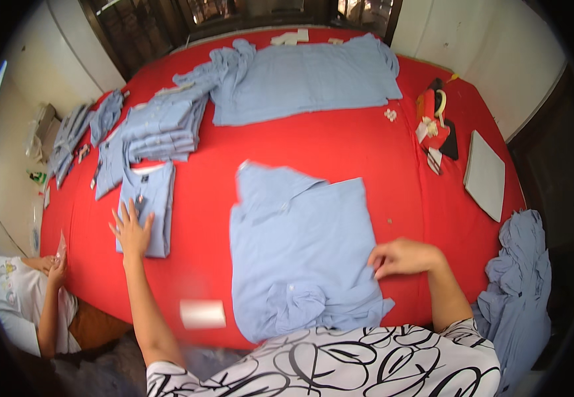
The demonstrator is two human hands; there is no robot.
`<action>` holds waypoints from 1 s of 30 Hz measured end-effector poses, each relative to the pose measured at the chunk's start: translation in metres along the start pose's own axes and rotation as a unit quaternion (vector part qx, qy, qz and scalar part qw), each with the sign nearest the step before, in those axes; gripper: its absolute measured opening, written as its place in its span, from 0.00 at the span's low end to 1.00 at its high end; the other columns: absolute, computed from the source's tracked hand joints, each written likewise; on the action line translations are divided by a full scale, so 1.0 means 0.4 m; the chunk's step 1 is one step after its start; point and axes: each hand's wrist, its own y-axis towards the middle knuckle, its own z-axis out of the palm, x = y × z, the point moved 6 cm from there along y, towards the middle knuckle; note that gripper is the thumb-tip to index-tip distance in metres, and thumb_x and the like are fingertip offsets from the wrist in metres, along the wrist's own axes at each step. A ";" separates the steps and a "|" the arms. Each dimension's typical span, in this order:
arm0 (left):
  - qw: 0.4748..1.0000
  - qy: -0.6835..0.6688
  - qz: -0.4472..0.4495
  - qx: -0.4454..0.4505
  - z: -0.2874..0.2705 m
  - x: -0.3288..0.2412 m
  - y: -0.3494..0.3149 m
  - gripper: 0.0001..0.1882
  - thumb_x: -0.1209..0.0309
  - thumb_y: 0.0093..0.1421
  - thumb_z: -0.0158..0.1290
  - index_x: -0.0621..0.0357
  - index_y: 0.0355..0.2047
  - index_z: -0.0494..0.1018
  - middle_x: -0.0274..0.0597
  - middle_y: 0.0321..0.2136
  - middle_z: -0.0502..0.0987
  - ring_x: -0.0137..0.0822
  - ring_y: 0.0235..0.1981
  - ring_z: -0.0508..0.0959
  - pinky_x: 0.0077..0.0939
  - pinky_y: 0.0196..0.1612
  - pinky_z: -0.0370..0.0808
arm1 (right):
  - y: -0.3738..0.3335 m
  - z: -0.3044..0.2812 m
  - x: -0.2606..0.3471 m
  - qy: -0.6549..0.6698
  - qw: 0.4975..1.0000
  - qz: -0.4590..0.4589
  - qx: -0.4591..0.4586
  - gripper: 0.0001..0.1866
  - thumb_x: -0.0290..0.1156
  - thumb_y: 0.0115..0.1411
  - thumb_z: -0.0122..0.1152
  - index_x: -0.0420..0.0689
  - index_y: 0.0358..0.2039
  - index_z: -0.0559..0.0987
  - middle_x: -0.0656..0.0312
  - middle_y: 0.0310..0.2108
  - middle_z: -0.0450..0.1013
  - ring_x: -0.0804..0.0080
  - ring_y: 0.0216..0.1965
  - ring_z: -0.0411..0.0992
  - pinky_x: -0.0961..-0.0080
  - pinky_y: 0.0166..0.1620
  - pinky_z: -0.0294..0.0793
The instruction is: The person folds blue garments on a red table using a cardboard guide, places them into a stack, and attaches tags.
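Note:
In front of me a light blue shirt (300,245) lies spread on the red cloth, its lower part bunched near my body. My right hand (403,258) is at its right edge, the fingers curled and pinching the fabric. To the left, my left hand (131,228) rests with fingers spread on a neatly folded blue shirt (161,218), whose collar points away from me. A white rectangular card (202,314) lies between the folded shirt and the spread one, close to the near edge.
Folded shirts (161,129) are stacked at the far left. A wide pile of blue shirts (307,79) lies at the back. A white board (485,175) and a red box (432,122) lie at the right. More blue garments (517,278) hang at the right edge. Another person (32,298) sits at the left.

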 end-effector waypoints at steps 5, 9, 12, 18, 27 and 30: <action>0.934 -0.326 0.117 0.085 -0.109 -0.310 -0.050 0.21 0.62 0.61 0.57 0.61 0.49 0.75 0.56 0.53 0.74 0.52 0.54 0.75 0.37 0.56 0.72 | 0.023 -0.007 0.004 0.145 0.981 -0.025 -0.126 0.11 0.30 0.65 0.57 0.38 0.44 0.79 0.61 0.33 0.78 0.78 0.33 0.75 0.79 0.39 0.74; 0.878 -0.308 0.139 0.339 -0.113 -0.507 -0.177 0.25 0.61 0.55 0.62 0.62 0.49 0.75 0.56 0.46 0.78 0.52 0.48 0.78 0.38 0.55 0.73 | 0.226 0.075 0.110 0.117 0.970 -0.127 -0.168 0.11 0.31 0.66 0.54 0.39 0.42 0.80 0.62 0.31 0.77 0.75 0.30 0.73 0.76 0.36 0.73; 0.923 -0.268 0.230 0.154 -0.118 -0.505 -0.273 0.25 0.62 0.53 0.63 0.62 0.49 0.75 0.54 0.42 0.80 0.50 0.44 0.80 0.39 0.52 0.75 | 0.376 0.168 0.175 -0.092 0.958 -0.101 -0.253 0.11 0.34 0.61 0.60 0.42 0.42 0.80 0.58 0.34 0.78 0.60 0.34 0.76 0.67 0.40 0.74; 0.871 -0.451 0.041 0.193 -0.014 -0.348 -0.348 0.16 0.66 0.57 0.61 0.66 0.40 0.78 0.47 0.29 0.81 0.42 0.32 0.81 0.33 0.39 0.76 | 0.426 0.244 0.253 -0.153 0.939 -0.121 -0.285 0.19 0.40 0.56 0.66 0.46 0.45 0.77 0.55 0.40 0.73 0.56 0.44 0.73 0.64 0.46 0.73; 0.770 -0.604 0.010 0.207 0.081 -0.314 -0.414 0.14 0.65 0.63 0.56 0.65 0.28 0.75 0.33 0.17 0.69 0.23 0.21 0.64 0.27 0.24 0.63 | 0.403 0.401 0.391 -0.263 0.884 -0.125 -0.366 0.37 0.62 0.45 0.68 0.39 0.41 0.78 0.55 0.39 0.71 0.57 0.44 0.67 0.58 0.48 0.62; 0.720 -0.664 0.003 0.201 0.038 -0.339 -0.461 0.13 0.66 0.63 0.56 0.64 0.28 0.75 0.29 0.17 0.68 0.20 0.20 0.62 0.23 0.22 0.60 | 0.403 0.418 0.364 -0.237 0.878 -0.104 -0.402 0.32 0.52 0.46 0.71 0.40 0.43 0.76 0.57 0.37 0.72 0.60 0.43 0.68 0.62 0.46 0.64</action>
